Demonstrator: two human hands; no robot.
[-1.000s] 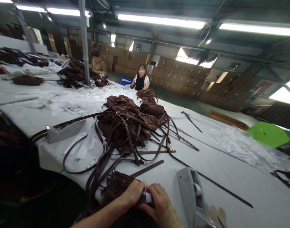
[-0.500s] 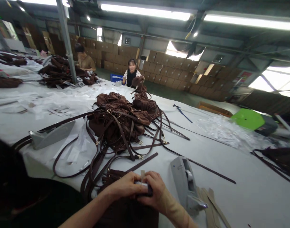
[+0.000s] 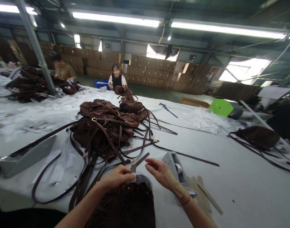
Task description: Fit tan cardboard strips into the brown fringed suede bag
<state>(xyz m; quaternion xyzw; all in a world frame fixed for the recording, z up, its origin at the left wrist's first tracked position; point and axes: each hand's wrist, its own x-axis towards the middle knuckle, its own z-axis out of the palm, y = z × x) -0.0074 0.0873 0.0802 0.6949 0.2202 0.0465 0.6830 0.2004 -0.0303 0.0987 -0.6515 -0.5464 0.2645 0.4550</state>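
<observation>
In front of me lies a dark brown bag [image 3: 126, 207] with gathered fabric. At its top edge my left hand [image 3: 120, 178] pinches a short grey-brown strip [image 3: 133, 168], with something white and clear plastic-like [image 3: 144, 179] beside the fingertips. My right hand [image 3: 160, 173] is held apart to the right, fingers loosely spread and nothing in them. Close behind that hand stands a grey tape dispenser [image 3: 169, 157] with a roll in it. Several beige strips [image 3: 203, 193] lie beside the dispenser.
A heap of brown bags [image 3: 104, 126] with straps and buckles fills the middle of the table. Another grey dispenser [image 3: 28, 155] stands left among white scraps. Clear plastic [image 3: 206, 122] and one more brown bag [image 3: 258, 137] lie right. Two people sit across the table.
My right hand has let go at the bag's top and moved away to the right, opening. My left hand keeps its pinch. The view has turned right.
</observation>
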